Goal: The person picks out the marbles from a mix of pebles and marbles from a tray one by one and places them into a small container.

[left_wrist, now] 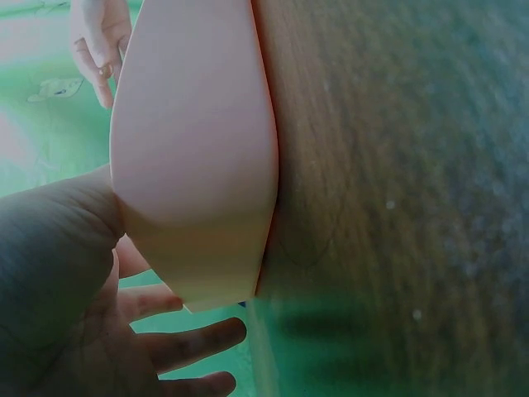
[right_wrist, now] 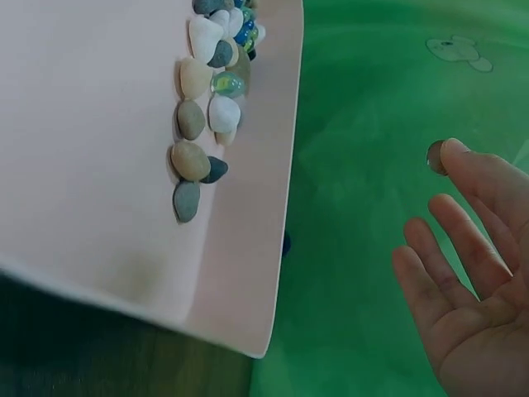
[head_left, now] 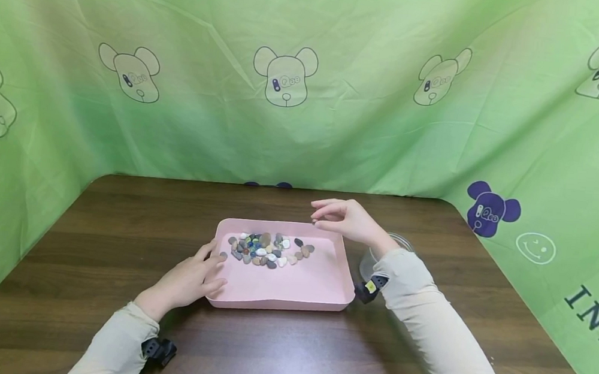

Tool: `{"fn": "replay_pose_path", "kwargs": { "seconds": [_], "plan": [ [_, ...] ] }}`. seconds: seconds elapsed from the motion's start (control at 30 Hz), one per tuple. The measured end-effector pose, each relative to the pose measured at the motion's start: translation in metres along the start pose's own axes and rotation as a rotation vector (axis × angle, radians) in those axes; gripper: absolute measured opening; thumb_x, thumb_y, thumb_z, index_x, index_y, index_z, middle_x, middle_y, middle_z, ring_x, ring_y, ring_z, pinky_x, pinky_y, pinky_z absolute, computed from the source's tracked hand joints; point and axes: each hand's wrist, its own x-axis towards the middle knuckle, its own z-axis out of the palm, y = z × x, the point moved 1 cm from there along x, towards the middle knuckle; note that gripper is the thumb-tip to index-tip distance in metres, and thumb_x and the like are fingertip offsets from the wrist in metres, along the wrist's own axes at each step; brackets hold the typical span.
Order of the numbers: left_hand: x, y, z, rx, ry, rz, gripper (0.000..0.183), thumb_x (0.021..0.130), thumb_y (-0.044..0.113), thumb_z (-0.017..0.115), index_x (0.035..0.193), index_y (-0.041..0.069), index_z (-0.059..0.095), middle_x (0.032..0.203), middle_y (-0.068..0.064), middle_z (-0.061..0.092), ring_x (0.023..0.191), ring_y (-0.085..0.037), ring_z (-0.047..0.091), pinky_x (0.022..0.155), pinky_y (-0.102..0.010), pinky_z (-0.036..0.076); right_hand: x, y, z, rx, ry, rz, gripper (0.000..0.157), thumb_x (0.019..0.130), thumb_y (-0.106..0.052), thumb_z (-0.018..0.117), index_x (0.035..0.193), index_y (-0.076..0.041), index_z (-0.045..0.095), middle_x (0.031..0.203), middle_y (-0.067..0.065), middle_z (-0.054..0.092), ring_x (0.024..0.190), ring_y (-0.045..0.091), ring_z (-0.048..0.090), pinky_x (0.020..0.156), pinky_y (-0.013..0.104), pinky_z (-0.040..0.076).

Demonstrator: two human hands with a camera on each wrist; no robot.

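Observation:
A shallow pink tray (head_left: 279, 287) lies on the table with a cluster of pebbles (head_left: 262, 252) and glass marbles (head_left: 252, 246) in it. My left hand (head_left: 184, 281) rests at the tray's left rim, fingers extended and loosely spread. In the left wrist view its fingers (left_wrist: 198, 343) reach past the tray's outer wall (left_wrist: 194, 149). Above the far right part of the tray, my right hand (head_left: 347, 220) pinches a small round marble (right_wrist: 435, 157) between thumb and fingertip. Several pebbles (right_wrist: 190, 161) lie in a line near the tray wall in the right wrist view.
To the right of the tray stands a clear glass jar (head_left: 368, 264), partly hidden behind my right forearm. The brown wooden table (head_left: 283, 354) extends around the tray. A green printed curtain (head_left: 358, 144) hangs behind the table and along its sides.

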Motion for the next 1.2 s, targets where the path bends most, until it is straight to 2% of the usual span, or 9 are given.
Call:
{"fn": "replay_pose_path", "kwargs": {
  "seconds": [0.2, 0.4, 0.63, 0.73, 0.97, 1.2],
  "plan": [
    [0.000, -0.001, 0.001, 0.001, -0.001, -0.006, 0.050, 0.089, 0.027, 0.061, 0.128, -0.002, 0.053, 0.146, -0.030, 0.031, 0.116, -0.044, 0.053, 0.097, -0.051, 0.045, -0.008, -0.001, -0.008, 0.007, 0.028, 0.008, 0.023, 0.083, -0.009, 0.069, 0.102, 0.004, 0.069, 0.129, 0.018, 0.057, 0.119, 0.033, 0.056, 0.099, 0.032, 0.047],
    [0.001, -0.002, 0.001, 0.006, 0.001, -0.006, 0.050, 0.088, 0.027, 0.061, 0.128, -0.002, 0.053, 0.145, -0.030, 0.031, 0.117, -0.044, 0.053, 0.097, -0.051, 0.045, -0.020, 0.001, -0.017, 0.037, 0.046, 0.051, 0.022, 0.082, -0.011, 0.070, 0.102, 0.000, 0.069, 0.132, 0.015, 0.056, 0.114, 0.015, 0.060, 0.094, 0.022, 0.049],
    [0.001, -0.002, 0.002, 0.006, 0.005, -0.005, 0.049, 0.089, 0.027, 0.061, 0.128, -0.002, 0.053, 0.146, -0.030, 0.031, 0.117, -0.044, 0.053, 0.097, -0.051, 0.045, -0.036, 0.006, -0.030, -0.006, 0.075, 0.084, 0.025, 0.082, -0.022, 0.070, 0.103, -0.008, 0.070, 0.134, 0.009, 0.056, 0.112, 0.002, 0.059, 0.100, 0.031, 0.046],
    [0.001, -0.002, 0.002, 0.004, 0.004, -0.006, 0.049, 0.089, 0.027, 0.060, 0.128, -0.002, 0.053, 0.146, -0.030, 0.030, 0.117, -0.044, 0.053, 0.097, -0.051, 0.045, -0.044, 0.009, -0.035, -0.029, 0.087, 0.098, 0.025, 0.083, -0.024, 0.070, 0.103, -0.009, 0.070, 0.134, 0.007, 0.056, 0.113, 0.003, 0.058, 0.101, 0.031, 0.045],
    [0.001, -0.002, 0.002, 0.006, 0.008, -0.005, 0.049, 0.089, 0.027, 0.060, 0.128, -0.002, 0.053, 0.145, -0.030, 0.031, 0.119, -0.044, 0.051, 0.097, -0.050, 0.045, -0.060, 0.015, -0.044, -0.036, 0.143, 0.069, 0.024, 0.084, -0.017, 0.069, 0.102, -0.002, 0.069, 0.132, 0.017, 0.055, 0.101, -0.014, 0.056, 0.089, 0.012, 0.048],
    [0.002, -0.001, 0.001, 0.004, -0.002, -0.010, 0.050, 0.089, 0.027, 0.060, 0.128, -0.002, 0.053, 0.146, -0.030, 0.030, 0.120, -0.044, 0.051, 0.098, -0.051, 0.044, -0.078, 0.022, -0.050, -0.077, 0.200, 0.103, 0.026, 0.085, -0.019, 0.067, 0.104, -0.001, 0.068, 0.131, 0.018, 0.056, 0.097, -0.016, 0.056, 0.087, 0.008, 0.045]
  ]
}}
